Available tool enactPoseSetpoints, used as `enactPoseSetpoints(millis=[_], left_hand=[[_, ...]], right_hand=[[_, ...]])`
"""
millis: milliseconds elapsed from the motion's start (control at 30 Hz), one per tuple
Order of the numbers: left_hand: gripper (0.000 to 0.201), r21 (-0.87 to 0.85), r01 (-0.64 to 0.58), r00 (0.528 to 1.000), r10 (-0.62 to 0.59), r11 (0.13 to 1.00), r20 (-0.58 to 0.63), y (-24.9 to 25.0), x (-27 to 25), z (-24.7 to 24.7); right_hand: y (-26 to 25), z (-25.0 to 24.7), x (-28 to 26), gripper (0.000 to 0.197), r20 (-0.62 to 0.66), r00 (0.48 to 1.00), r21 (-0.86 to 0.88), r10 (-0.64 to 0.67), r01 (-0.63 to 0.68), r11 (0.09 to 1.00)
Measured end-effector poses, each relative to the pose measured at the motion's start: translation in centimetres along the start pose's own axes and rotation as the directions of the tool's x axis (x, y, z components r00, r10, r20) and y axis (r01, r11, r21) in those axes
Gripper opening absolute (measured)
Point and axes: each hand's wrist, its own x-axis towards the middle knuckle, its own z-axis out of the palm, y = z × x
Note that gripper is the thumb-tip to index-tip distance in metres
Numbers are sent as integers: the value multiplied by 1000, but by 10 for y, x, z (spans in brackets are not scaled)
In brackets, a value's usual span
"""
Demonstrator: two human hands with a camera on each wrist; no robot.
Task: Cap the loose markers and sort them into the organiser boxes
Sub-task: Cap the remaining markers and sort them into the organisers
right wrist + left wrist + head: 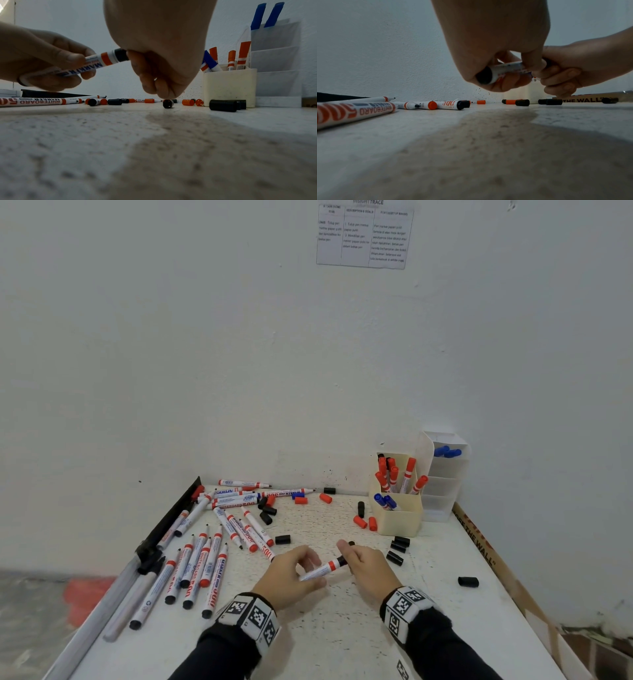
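My left hand (291, 573) grips the barrel of a white whiteboard marker (322, 569) with a red band, held just above the table. My right hand (363, 563) grips a black cap (121, 55) seated on that marker's tip end. The same marker (503, 70) shows its black tail end in the left wrist view. Many uncapped markers (202, 563) lie at the left. Loose black caps (397, 549) and red caps (364, 522) are scattered about. A cream organiser box (399, 522) holds red and blue capped markers; a white tiered organiser (445, 481) behind it holds blue ones.
A white wall stands close behind the table. A black bar (171, 525) and grey rails run along the left edge. A cardboard strip (486, 556) borders the right edge. One black cap (468, 581) lies alone at the right. A paper sheet (364, 234) is taped to the wall.
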Motion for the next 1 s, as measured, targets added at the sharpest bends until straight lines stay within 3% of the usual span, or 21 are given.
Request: enactPoseSetpoints(millis=[67, 133, 267, 367, 500, 633, 733, 833, 933, 1000], left_hand=[[14, -59, 22, 999, -24, 998, -35, 1, 0, -1], [6, -2, 23, 999, -23, 1000, -29, 2, 0, -1], [21, 88, -10, 999, 8, 996, 32, 5, -1, 0], [25, -55, 80, 988, -72, 995, 134, 10, -3, -1], [36, -396, 298, 936, -184, 869, 301, 14, -8, -7], [43, -428, 350, 915, -207, 833, 346, 18, -8, -8], [40, -401, 264, 953, -172, 877, 250, 16, -5, -7], [40, -333, 188, 982, -179, 924, 58, 17, -2, -6], [41, -89, 253, 928, -268, 963, -258, 9, 2, -8], [42, 130, 386, 889, -330, 913, -318, 2, 3, -10]], right_hand=[[-1, 0, 0, 47, -6, 1000, 2, 10, -10, 1000], [-3, 1, -1, 47, 6, 1000, 18, 7, -8, 1000], [-5, 4, -3, 44, 15, 999, 22, -31, 30, 999], [-3, 5, -1, 43, 39, 997, 12, -72, 71, 997], [-5, 4, 0, 37, 78, 980, -34, -183, 186, 982], [-7, 3, -2, 32, 122, 961, -69, -250, 259, 963], [-4, 2, -1, 27, 113, 954, -65, -276, 285, 956], [-6, -4, 2, 22, 80, 956, -11, -281, 282, 959], [-17, -22, 8, 18, -70, 970, 113, -232, 239, 964], [-25, -45, 18, 14, -216, 955, 153, -205, 241, 958]])
